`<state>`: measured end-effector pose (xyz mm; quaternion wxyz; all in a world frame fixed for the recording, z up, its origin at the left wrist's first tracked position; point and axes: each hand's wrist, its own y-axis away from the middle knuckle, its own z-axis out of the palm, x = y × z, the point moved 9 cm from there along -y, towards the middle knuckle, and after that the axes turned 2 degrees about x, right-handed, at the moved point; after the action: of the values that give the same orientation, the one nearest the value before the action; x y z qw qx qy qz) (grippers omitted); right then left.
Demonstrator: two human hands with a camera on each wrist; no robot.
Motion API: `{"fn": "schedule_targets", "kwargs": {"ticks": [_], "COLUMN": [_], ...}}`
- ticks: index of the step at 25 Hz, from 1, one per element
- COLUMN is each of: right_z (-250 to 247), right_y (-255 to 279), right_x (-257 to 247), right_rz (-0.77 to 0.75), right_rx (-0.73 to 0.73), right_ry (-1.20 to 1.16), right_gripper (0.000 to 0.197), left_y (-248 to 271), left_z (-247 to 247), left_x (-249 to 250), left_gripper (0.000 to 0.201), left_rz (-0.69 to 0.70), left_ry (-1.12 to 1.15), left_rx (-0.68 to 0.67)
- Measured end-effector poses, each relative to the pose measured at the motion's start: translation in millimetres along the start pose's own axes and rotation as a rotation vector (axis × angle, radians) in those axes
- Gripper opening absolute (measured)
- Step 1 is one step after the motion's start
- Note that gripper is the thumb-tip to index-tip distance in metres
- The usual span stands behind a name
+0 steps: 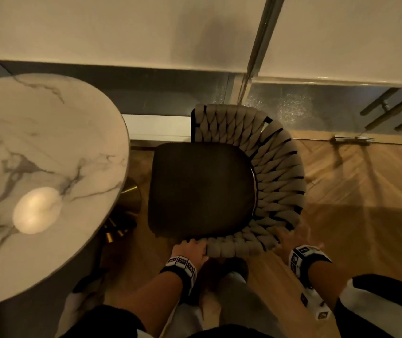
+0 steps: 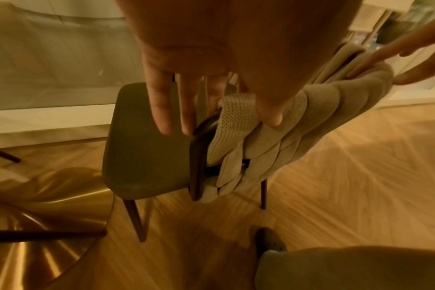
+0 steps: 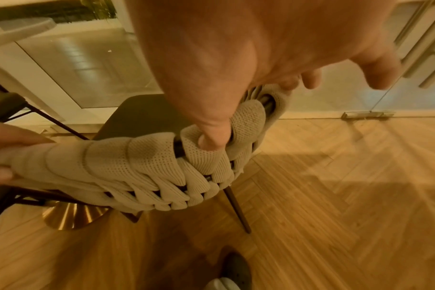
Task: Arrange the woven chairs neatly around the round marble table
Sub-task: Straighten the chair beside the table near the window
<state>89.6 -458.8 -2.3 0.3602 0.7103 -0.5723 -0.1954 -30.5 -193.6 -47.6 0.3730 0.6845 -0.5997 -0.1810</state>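
A woven chair with a dark seat (image 1: 202, 189) and a beige braided backrest (image 1: 278, 179) stands just right of the round marble table (image 1: 48, 147). The seat faces the table and its front edge sits close to the tabletop's rim. My left hand (image 1: 191, 248) clasps the near end of the backrest (image 2: 238, 125), thumb outside and fingers (image 2: 162, 109) down the inner side. My right hand (image 1: 289, 236) grips the backrest's curved corner (image 3: 137, 162). Its thumb (image 3: 211, 141) is tucked into the weave and its fingers curl over the rim.
The table's gold base (image 2: 37, 215) spreads on the herringbone wood floor (image 1: 353, 191), close to the chair's front leg. A frosted glass wall and a door with bar handles (image 1: 390, 108) run behind the chair. Another chair's seat and legs (image 3: 3, 104) show at left. My shoe (image 1: 234, 267) is under the backrest.
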Motion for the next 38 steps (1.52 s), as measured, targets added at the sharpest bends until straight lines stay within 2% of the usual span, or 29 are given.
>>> {"fn": "schedule_targets", "kwargs": {"ticks": [3,6,10,14,19,23,28,34,38], "right_z": [24,28,13,7,30,16,14,27,12], "right_y": [-33,-45,-57,-80,-117,-101,-86,-105,-83], "right_x": [8,11,-22,-61,-83,-103,-125,-119,-121], "right_rz": [-0.067,-0.024,-0.033,-0.047,-0.084,-0.125,-0.161,-0.101,-0.077], "right_rx": [-0.052,-0.073,-0.083,-0.079,-0.113,-0.078,-0.100,-0.140,-0.106], "right_ry": [-0.058,-0.072,-0.124,-0.243,-0.242,-0.138,-0.051,-0.078,-0.127], "right_gripper": [0.071,0.071,0.072,0.077,0.071,0.060,0.057,0.048,0.040], "left_y": [-12,-18,-23,-30,-29,-23,-9,-4,-1], "left_z": [3,-8,-36,-64,-69,-62,-52,-48,-45], "left_x": [-8,-18,-57,-97,-128,-141,-157,-160,-157], "left_gripper": [0.054,0.056,0.054,0.049,0.047,0.048,0.049,0.043,0.044], "left_rz": [0.023,0.101,-0.013,-0.116,-0.181,-0.214,-0.245,-0.284,-0.315], "left_ry": [-0.093,-0.177,-0.088,0.010,0.080,0.119,0.137,0.208,0.228], "left_rx": [-0.050,-0.030,0.033,0.025,0.065,0.086,0.111,0.162,0.157]}}
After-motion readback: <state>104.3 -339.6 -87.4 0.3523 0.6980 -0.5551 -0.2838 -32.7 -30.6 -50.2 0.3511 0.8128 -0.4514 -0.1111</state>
